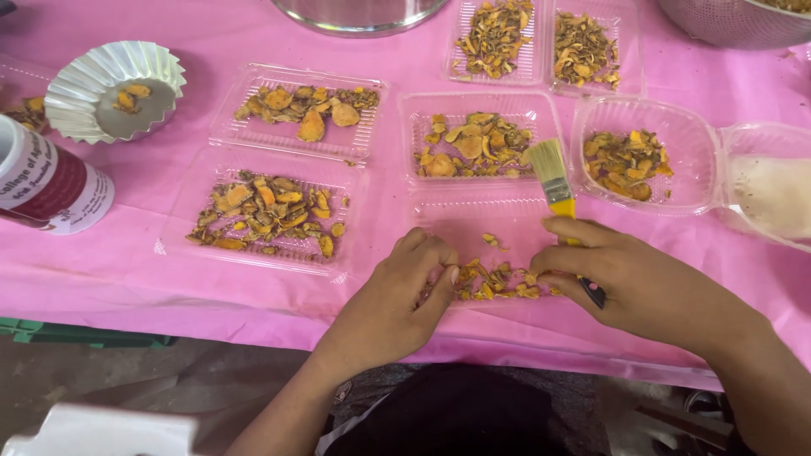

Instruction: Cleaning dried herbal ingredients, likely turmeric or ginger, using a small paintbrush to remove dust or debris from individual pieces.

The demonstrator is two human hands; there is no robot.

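Dried orange-yellow root slices [494,283], thin and curled like chips, lay in a loose heap on the near half of an open clear plastic clamshell tray [473,221], right at the table edge between the two hands. The left hand [397,300] was curled over the left end of the heap, fingertips pinched down among the pieces; whether it actually gripped a slice I could not tell. The right hand [629,283] was closed around a small paintbrush with a yellow ferrule and pale bristles [553,177], bristles pointing away from the person and lifted clear of the slices, while its fingertips touched the heap's right end. By my judgement the step in hand was sorting or gathering the slices, with brushing paused; any next move would call for a light touch, since the pieces look brittle and sit near the tray's low rim.

Other containers stood on the pink plastic tablecloth [152,270]. Two clear ribbed trays on the left [291,160] each held a spread of slices. The far half of the open clamshell held another batch. A round clear plastic tub [684,127] held a smaller pile, and its hinged lid beside it [769,190] held something white. Two further trays at the far edge [541,42] carried finer, darker scraps. A fluted foil cup [114,89] held a couple of pieces.
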